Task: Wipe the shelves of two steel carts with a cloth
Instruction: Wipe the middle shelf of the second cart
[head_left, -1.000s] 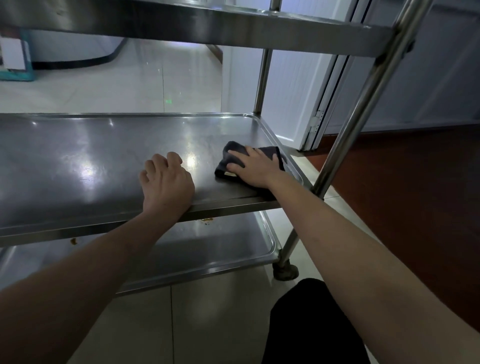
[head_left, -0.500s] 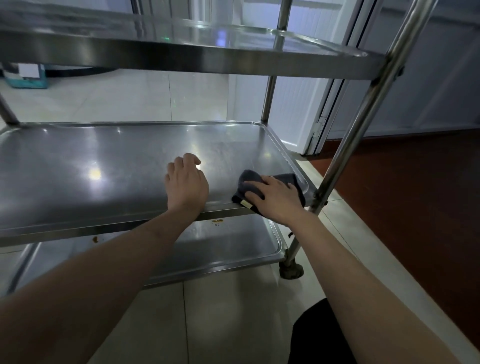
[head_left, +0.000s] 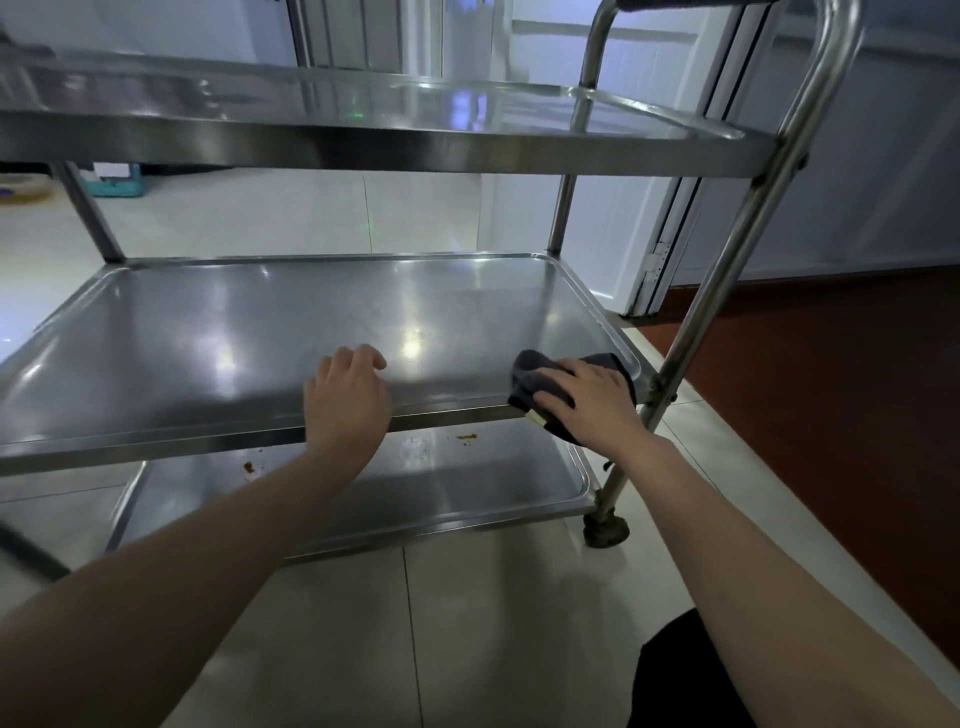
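Note:
A three-shelf steel cart fills the view. Its middle shelf (head_left: 234, 332) is shiny and bare. My right hand (head_left: 589, 405) presses flat on a dark grey cloth (head_left: 530, 374) at that shelf's front right corner; part of the cloth hangs over the front rim. My left hand (head_left: 345, 397) rests on the front rim near the middle, fingers loosely bent on the steel and holding nothing. The bottom shelf (head_left: 467, 483) carries small brown crumbs and smears near its front. The top shelf (head_left: 363, 109) runs above.
The cart's right front post (head_left: 727, 260) rises beside my right hand, with a caster (head_left: 605, 530) below it. White tiles lie under the cart, dark red floor to the right, and a white door frame (head_left: 654, 280) behind. A teal box (head_left: 119, 182) stands far left.
The view has risen and pulled back, so the top shelf and handle show more. My right hand has drawn the cloth towards the front right corner. My left hand stays on the front rim.

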